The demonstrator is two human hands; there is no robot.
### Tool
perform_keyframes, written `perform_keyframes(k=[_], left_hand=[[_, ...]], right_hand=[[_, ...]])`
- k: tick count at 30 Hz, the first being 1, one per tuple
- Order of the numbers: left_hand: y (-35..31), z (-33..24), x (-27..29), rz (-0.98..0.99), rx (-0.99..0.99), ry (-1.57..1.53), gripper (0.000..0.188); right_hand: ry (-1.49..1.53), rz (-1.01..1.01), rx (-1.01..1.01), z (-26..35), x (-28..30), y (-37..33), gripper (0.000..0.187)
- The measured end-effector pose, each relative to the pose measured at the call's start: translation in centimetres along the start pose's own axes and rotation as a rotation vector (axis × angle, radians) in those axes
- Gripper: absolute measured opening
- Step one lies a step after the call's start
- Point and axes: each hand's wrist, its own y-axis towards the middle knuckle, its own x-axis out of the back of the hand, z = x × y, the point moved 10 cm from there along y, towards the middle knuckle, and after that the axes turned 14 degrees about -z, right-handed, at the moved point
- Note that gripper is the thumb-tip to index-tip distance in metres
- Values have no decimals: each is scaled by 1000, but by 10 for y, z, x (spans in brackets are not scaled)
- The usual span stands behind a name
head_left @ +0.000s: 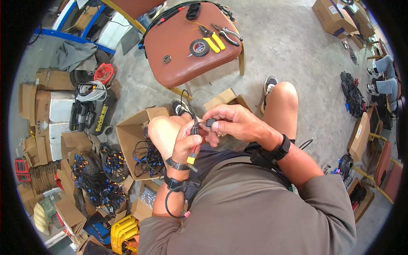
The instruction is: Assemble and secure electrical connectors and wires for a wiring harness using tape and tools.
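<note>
In front of my lap, my left hand [187,138] is closed around a black cable [194,128]. One end of that cable rises in a loop above the fist; a red lead with a yellow connector [191,160] hangs out below it. My right hand [238,123] pinches a small black blocky piece [210,122] between thumb and fingers, close beside the cable. Whether the piece is joined to the cable I cannot tell. On the brown chair seat [170,55] ahead lie a black tape roll [199,48], yellow-handled wire strippers [213,41], pliers [228,35] and a small ring [167,59].
A cardboard box [131,127] holding black cables stands by my left knee. Further left, a heap of cables with blue ends [100,182] lies among cartons and a black tank [104,114]. At right are a black cable bundle [352,93], chairs and another person's legs [386,78].
</note>
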Motion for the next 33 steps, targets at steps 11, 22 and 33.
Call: perform_keyframes(k=[11,22,33], left_hand=[[-4,-8,-4,91,-65,35,37],[-9,-14,-14,66,-165,59,34],[-12,-30,-23,26,-297,64,29]], right_hand=[[11,-14,55,3,-1,-5,25],[86,-70,-44,2,2,-17,28],[40,-93,66,6,2,-18,35]])
